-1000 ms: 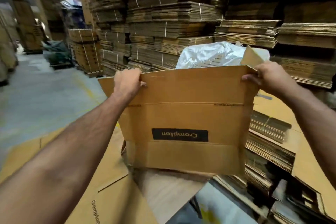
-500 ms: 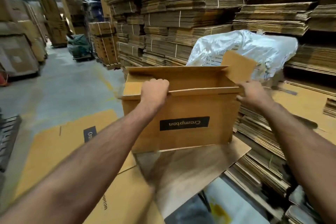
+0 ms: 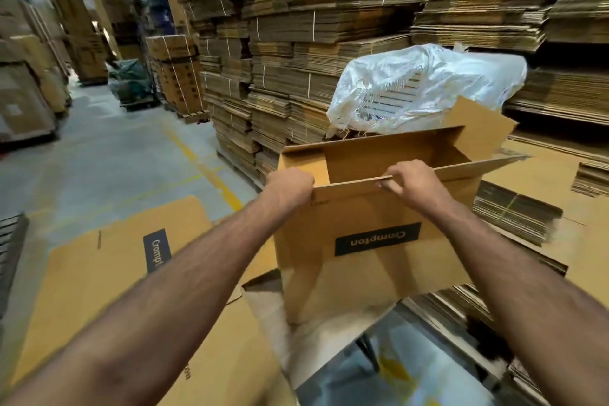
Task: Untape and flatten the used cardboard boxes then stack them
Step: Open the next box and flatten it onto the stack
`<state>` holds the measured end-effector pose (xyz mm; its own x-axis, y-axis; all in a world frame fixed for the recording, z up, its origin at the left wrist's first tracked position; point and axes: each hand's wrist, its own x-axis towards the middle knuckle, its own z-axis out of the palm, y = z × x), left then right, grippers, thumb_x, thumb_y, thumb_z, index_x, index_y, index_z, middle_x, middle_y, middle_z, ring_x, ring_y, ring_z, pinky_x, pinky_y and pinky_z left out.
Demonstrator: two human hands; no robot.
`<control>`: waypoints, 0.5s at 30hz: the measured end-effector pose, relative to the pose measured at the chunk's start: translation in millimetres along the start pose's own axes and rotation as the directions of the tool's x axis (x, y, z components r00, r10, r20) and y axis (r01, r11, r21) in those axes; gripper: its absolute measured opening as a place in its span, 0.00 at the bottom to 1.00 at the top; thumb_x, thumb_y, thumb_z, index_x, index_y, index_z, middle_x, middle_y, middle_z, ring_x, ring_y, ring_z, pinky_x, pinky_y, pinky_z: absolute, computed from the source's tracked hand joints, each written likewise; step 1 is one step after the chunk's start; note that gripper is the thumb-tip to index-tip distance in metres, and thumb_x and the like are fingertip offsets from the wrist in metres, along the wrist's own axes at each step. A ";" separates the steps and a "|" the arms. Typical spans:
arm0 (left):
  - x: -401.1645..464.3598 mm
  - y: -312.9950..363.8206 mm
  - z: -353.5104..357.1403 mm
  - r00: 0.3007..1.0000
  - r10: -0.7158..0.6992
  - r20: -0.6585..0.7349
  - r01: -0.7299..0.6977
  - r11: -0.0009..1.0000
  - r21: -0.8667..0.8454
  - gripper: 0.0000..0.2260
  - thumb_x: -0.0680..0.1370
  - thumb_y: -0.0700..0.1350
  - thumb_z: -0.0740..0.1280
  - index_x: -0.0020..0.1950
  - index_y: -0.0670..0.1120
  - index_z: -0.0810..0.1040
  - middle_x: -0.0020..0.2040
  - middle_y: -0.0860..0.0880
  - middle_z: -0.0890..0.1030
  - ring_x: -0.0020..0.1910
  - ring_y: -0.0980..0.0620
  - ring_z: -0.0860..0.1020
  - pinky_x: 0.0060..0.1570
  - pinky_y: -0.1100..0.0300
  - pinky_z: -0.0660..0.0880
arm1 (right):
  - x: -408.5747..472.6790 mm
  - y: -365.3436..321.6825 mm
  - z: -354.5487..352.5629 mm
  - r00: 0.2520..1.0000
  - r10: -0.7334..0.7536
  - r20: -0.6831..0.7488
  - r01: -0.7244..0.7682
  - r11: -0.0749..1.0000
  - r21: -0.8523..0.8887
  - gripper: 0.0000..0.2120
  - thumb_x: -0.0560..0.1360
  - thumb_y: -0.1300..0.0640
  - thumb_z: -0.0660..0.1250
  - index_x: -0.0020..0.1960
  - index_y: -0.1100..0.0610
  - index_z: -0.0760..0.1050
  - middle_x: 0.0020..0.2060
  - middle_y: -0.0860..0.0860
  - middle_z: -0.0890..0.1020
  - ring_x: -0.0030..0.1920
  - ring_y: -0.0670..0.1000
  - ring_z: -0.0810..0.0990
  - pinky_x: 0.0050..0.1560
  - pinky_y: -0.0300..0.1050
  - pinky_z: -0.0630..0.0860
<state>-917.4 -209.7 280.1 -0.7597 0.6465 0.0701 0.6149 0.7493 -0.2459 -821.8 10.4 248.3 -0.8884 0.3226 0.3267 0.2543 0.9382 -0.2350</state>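
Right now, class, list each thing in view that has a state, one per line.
Cardboard box: opened up, top flaps out, not yet flat.
Left hand: gripping the box's near top edge.
Right hand: gripping the same edge.
Flattened boxes: lying flat on the floor.
White plastic sheet: crumpled over a stack.

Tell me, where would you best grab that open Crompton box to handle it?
Probably the near long wall's top edge, taken from above on the person's side. The Crompton box stands open with that thin edge exposed, so fingers hook over it. The left hand grips near the corner and the right hand nearer the middle.
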 end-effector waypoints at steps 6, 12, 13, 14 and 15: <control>-21.2 57.8 32.2 0.999 0.032 0.040 -0.032 0.999 0.001 0.07 0.81 0.44 0.63 0.53 0.45 0.80 0.42 0.49 0.75 0.43 0.49 0.76 0.35 0.56 0.70 | -20.8 -17.6 16.3 0.964 0.016 0.264 -0.003 0.999 -0.051 0.11 0.74 0.48 0.73 0.55 0.50 0.83 0.51 0.49 0.84 0.55 0.51 0.79 0.55 0.45 0.74; -6.7 45.3 10.8 0.784 0.307 0.539 -0.013 0.877 -0.480 0.37 0.75 0.72 0.52 0.60 0.42 0.77 0.50 0.45 0.80 0.46 0.48 0.80 0.42 0.57 0.78 | -49.9 -8.6 30.5 0.964 0.036 0.264 -0.034 0.999 -0.010 0.08 0.73 0.48 0.74 0.47 0.51 0.84 0.43 0.47 0.80 0.46 0.49 0.78 0.41 0.41 0.68; -0.9 37.3 9.0 0.752 0.341 0.565 0.059 0.818 -0.572 0.39 0.75 0.73 0.50 0.61 0.41 0.77 0.52 0.44 0.81 0.46 0.47 0.82 0.44 0.56 0.80 | -54.1 -7.8 30.5 0.970 0.020 0.243 -0.024 1.000 0.011 0.08 0.73 0.49 0.73 0.48 0.52 0.84 0.43 0.48 0.80 0.46 0.49 0.78 0.41 0.42 0.68; 5.0 31.0 10.2 0.756 0.354 0.550 0.093 0.774 -0.626 0.38 0.76 0.71 0.50 0.62 0.40 0.76 0.53 0.43 0.81 0.46 0.47 0.82 0.46 0.56 0.81 | -57.7 -7.8 30.2 0.975 0.006 0.223 -0.012 1.000 0.025 0.08 0.74 0.49 0.73 0.49 0.52 0.84 0.44 0.48 0.81 0.47 0.49 0.77 0.43 0.42 0.69; 9.6 27.9 14.2 0.787 0.352 0.506 0.087 0.750 -0.656 0.33 0.79 0.68 0.52 0.63 0.40 0.76 0.53 0.43 0.82 0.47 0.48 0.83 0.47 0.56 0.81 | -61.0 -8.7 28.6 0.978 -0.007 0.207 0.002 1.000 0.028 0.08 0.74 0.49 0.73 0.50 0.52 0.84 0.45 0.48 0.81 0.48 0.49 0.77 0.44 0.43 0.70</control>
<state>-910.5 -184.6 260.2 -0.4892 0.6997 -0.5207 0.5333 0.7124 0.4562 -780.8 -21.0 204.3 -0.9502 0.2825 0.1316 0.2420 0.9349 -0.2598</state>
